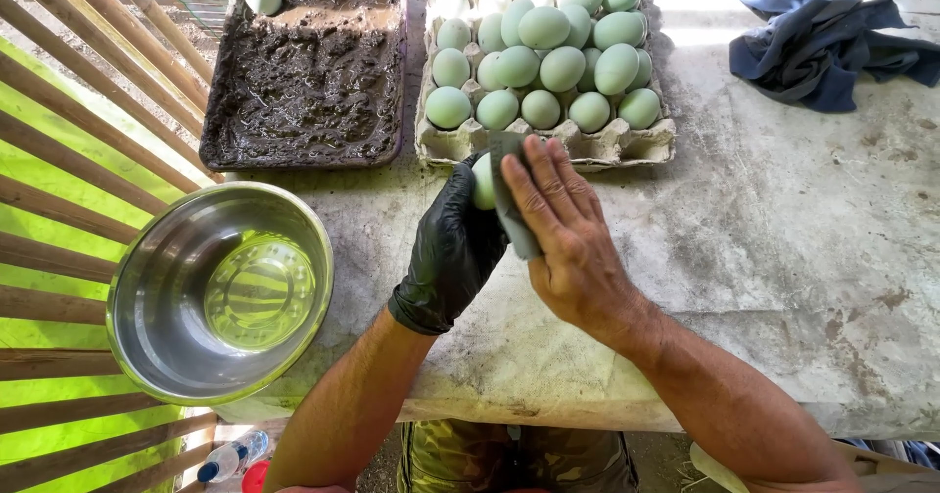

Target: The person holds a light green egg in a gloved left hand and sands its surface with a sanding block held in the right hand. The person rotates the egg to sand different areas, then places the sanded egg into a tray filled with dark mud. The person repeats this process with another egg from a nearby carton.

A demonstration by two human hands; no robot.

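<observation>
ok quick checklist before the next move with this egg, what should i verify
1. Egg held in the gloved left hand: ok.
2. Grey pad pressed on the egg by the bare right hand: ok.
3. Egg shell clean all round: cannot tell, mostly covered.
4. Free slot in the egg carton: ok, front row looks empty.
5. Steel bowl fully on the table: not ok, overhangs the edge.

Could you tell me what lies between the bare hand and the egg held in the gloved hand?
In the head view, a grey cloth lies between the right hand and the egg.
</observation>
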